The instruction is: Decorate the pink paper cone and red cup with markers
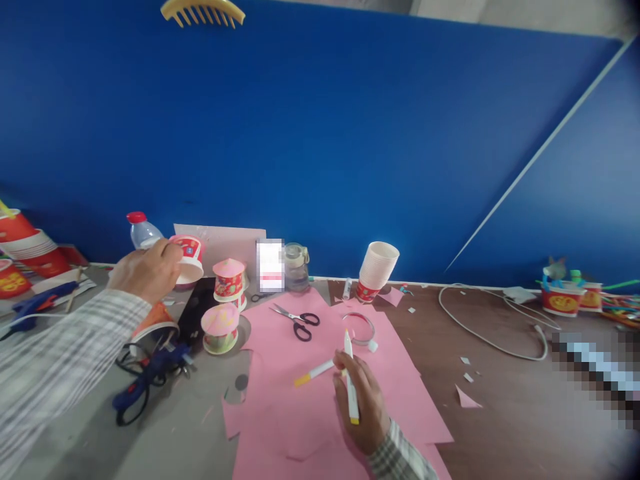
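Observation:
My left hand (147,270) is raised at the left and closed round a red-and-white paper cup (189,257), tipped on its side with a pink top. My right hand (363,400) rests on the pink paper sheet (295,413) and grips a white marker with a yellow end (351,380), tip pointing away. A second white-and-yellow marker (314,372) lies on the sheet just left of that hand. Black-handled scissors (297,320) lie further back on the pink sheet. Two pink-topped cup pieces (229,279) (220,328) stand between my hands.
A blue glue gun (150,377) with black cord lies at the left front. A water bottle (143,230), a stack of paper cups (377,270), a jar (296,265), a cut ring (361,328), a white cable (493,320) and paper scraps sit before the blue wall.

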`<state>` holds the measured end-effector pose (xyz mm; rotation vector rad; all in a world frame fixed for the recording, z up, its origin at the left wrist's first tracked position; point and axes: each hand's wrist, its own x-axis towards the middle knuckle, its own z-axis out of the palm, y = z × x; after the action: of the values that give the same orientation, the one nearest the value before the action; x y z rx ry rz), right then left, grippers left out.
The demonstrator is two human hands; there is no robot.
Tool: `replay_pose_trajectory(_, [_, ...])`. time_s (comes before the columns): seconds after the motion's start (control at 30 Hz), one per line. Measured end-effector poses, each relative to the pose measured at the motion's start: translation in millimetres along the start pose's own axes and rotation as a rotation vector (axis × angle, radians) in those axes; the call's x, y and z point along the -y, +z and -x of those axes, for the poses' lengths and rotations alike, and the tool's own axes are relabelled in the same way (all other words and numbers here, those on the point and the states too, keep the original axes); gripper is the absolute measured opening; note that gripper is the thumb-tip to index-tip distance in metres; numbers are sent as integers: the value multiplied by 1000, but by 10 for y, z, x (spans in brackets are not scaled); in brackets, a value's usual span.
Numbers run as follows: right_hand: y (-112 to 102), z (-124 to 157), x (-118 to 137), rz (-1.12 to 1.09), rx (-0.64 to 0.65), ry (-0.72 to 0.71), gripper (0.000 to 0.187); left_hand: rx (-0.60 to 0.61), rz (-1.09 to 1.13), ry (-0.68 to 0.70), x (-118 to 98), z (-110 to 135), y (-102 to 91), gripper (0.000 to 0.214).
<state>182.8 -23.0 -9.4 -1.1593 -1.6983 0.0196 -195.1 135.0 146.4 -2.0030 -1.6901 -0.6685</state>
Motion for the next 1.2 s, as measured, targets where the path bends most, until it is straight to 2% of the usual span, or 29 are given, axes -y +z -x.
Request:
replay_pose_trajectory(0.07, [4, -1, 3, -4, 10, 1, 40, 23, -60, 74, -79, 156, -113, 13])
replay_pose_trajectory(0.1, [6, -2, 9, -7, 14, 0, 40, 25, -155, 165, -140, 226, -165, 14])
replay_pose_trajectory(0.2, [5, -6, 32, -13, 17, -8, 40, -34, -258, 313, -373, 380, -252, 14])
replay_pose_trajectory(0.27, [2, -11, 44, -9, 18, -15, 40, -67, -240, 402, -531, 446, -228, 17])
replay_pose_trajectory(0.37, [1, -13, 42, -3, 24, -22, 39, -50, -221, 478, -694, 547, -97, 23])
replay_pose_trajectory(0.5, [2, -1, 22, 0, 27, -21, 39, -26, -191, 548, -717, 711, 49, 26])
replay_pose_trajectory(0.77, [1, -13, 38, 5, 46, -36, 38, 0, -154, 555, -545, 956, -22, 26])
replay_pose_trajectory(1.07, [10, -31, 72, 21, 32, -47, 37, -45, -260, 439, -690, 748, 4, 25])
replay_pose_trajectory(1.2, [2, -43, 76, 17, 33, -44, 36, -16, -258, 461, -688, 805, 51, 22])
